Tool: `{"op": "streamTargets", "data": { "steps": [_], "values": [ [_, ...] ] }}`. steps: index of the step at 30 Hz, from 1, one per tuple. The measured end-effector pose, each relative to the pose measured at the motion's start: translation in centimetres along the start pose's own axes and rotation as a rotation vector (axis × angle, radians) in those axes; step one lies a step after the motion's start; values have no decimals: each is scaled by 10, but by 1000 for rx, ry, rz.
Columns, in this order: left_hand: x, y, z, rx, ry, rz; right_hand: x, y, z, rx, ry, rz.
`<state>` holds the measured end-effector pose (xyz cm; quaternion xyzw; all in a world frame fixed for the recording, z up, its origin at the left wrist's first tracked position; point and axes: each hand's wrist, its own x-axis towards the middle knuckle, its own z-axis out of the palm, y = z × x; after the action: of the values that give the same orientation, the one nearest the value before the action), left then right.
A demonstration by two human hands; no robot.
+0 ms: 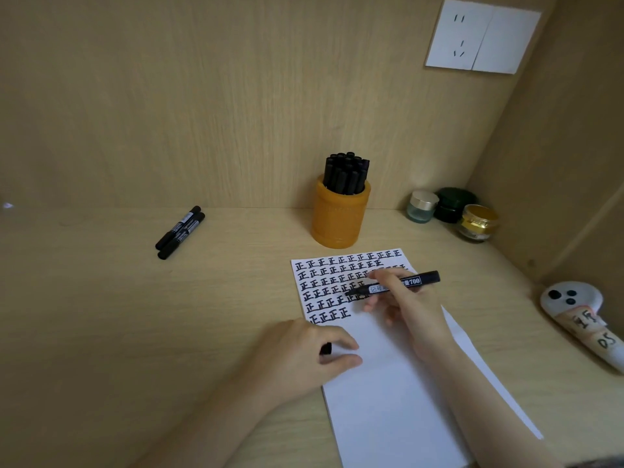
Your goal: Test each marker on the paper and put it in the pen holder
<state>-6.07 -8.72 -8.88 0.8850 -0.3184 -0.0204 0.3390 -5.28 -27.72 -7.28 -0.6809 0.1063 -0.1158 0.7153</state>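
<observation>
My right hand (401, 302) grips an uncapped black marker (413, 282), its tip pointing left over the rows of black characters on the white paper (388, 393). At the paper's left edge my left hand (304, 356) pinches the marker's black cap (326, 348) between thumb and fingers. An orange pen holder (339, 219) packed with several black markers stands just beyond the paper. Two more capped black markers (180, 233) lie side by side on the desk to the far left.
Three small jars (452, 211) sit in the back right corner. A white controller (580, 315) with taped labels lies at the right edge. Wooden walls close off the back and right; a white socket plate (483, 37) is mounted high up.
</observation>
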Motion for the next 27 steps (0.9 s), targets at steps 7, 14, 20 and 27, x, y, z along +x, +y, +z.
{"op": "streamTargets", "data": {
  "steps": [7, 14, 20, 27],
  "values": [
    [0, 0, 1, 12, -46, -20, 0, 6, 3, -158, 114, -40],
    [0, 1, 1, 0, -57, -34, 4, 16, 2, -231, 132, -66],
    [-1, 3, -1, 8, -52, -47, 3, 19, 3, -246, 98, -106],
    [-1, 4, -1, 12, -54, -41, 3, 21, 4, -291, 97, -138]
  ]
}}
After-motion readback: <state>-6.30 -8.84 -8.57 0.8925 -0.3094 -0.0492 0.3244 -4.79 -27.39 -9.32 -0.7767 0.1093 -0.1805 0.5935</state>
